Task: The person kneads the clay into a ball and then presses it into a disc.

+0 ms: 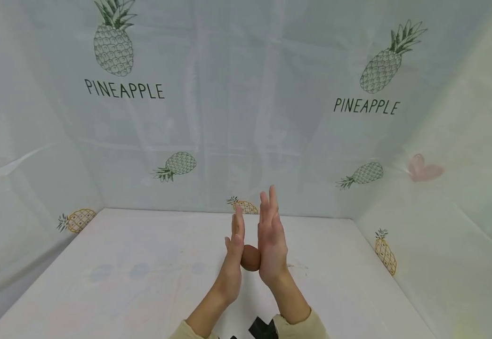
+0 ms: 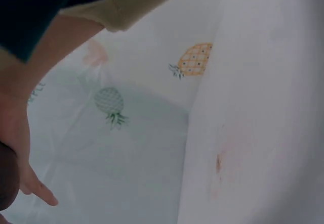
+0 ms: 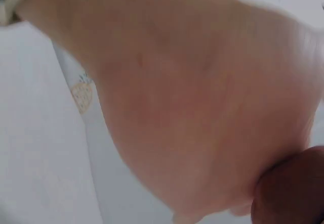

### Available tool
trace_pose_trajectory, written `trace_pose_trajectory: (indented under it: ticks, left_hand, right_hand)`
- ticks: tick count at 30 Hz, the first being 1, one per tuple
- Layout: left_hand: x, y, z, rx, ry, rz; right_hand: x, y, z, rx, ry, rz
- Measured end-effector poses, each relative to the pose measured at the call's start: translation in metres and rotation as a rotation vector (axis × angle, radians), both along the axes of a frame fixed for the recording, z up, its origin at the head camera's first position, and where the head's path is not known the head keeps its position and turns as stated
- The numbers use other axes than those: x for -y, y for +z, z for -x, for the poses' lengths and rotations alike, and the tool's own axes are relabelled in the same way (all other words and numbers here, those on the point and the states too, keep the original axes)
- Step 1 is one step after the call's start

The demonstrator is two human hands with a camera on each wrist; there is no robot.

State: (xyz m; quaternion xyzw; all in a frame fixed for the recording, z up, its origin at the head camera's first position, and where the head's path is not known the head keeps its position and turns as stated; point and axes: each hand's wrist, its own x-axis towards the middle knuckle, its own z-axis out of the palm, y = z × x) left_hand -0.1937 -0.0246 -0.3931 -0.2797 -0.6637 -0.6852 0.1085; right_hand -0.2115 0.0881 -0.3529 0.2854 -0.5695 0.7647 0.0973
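My two hands stand upright, palm to palm, over the middle of the white table point(image 1: 144, 292). A small brown ball point(image 1: 251, 258) is pressed between the palms. The left hand point(image 1: 234, 249) and the right hand point(image 1: 271, 235) both have straight fingers pointing up and away from me. The left wrist view catches the ball point(image 2: 6, 176) at its left edge, beside a hand point(image 2: 20, 148) and a beige sleeve point(image 2: 131, 6). A blurred palm point(image 3: 192, 113) fills the right wrist view, with the ball point(image 3: 291, 188) at the lower right.
Pale sheets printed with pineapples point(image 1: 246, 117) wall in the table at the back, left and right. Faint bluish stains point(image 1: 140, 270) mark the tabletop on the left. A black object point(image 1: 262, 327) shows at the bottom edge between my beige sleeves.
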Motion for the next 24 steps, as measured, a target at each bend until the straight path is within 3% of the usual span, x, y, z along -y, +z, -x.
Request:
trace_pose_trajectory:
  ticks: [4, 7, 11, 16, 24]
  left_hand:
    - [-0.006, 0.004, -0.008, -0.041, -0.019, 0.018]
    - [-0.007, 0.008, -0.013, -0.077, -0.014, 0.024]
    - [-0.002, 0.012, -0.015, -0.104, 0.022, 0.013]
    - [0.010, 0.015, -0.009, -0.089, 0.060, -0.022]
    - [0.027, 0.021, 0.001, -0.019, 0.100, -0.106]
  right_hand:
    - [-0.005, -0.004, 0.009, 0.018, -0.056, 0.029]
    - [-0.005, -0.009, 0.015, 0.039, -0.038, 0.030]
    - [0.004, -0.017, 0.017, 0.094, 0.115, -0.001]
    - [0.018, -0.022, 0.011, 0.153, 0.322, -0.050]
    - [0.028, -0.017, -0.007, 0.260, 0.351, -0.136]
